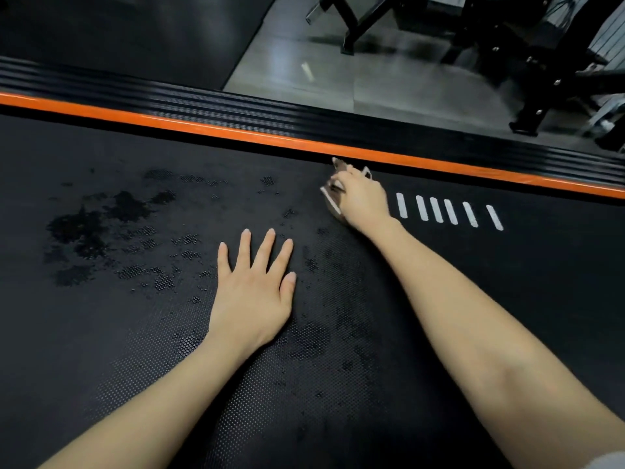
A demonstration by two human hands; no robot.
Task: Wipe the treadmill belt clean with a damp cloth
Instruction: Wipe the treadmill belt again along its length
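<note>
Under the right hand (363,201) lies the cloth (333,201), gripped on the belt (101,333); left hand (253,292) rests flat, fingers spread.

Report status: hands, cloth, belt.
Left hand flat on the treadmill belt, holding nothing. Right hand grips the cloth by the orange side rail. Wet patches left of both hands. Nothing blocking.
</note>
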